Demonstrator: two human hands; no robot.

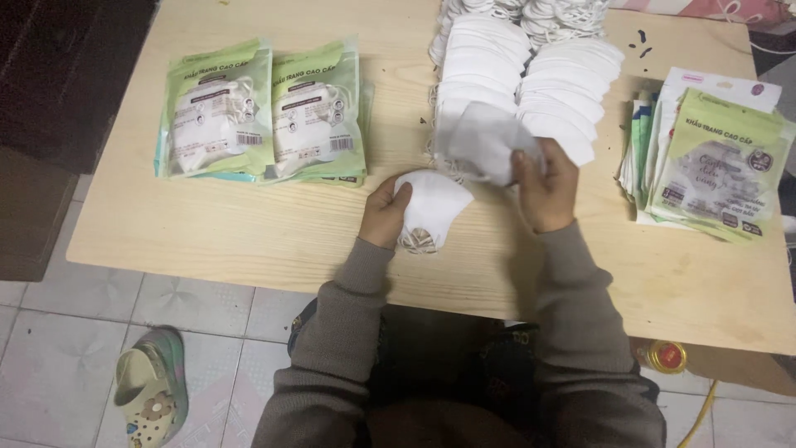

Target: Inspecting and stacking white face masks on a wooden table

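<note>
From my feed, the left hand (383, 214) is clenched around a small stack of white face masks (431, 207) low on the wooden counter (249, 224). The right hand (547, 187) pinches a single white mask (485, 141) just off the two fanned mask rows (531, 75). Filled green packs (261, 112) sit far left, flat empty pouches (717, 162) right.

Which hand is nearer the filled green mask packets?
Left. The left hand, holding a white mask, sits just right of the filled packets; the right hand is farther right, by the mask rows.
</note>
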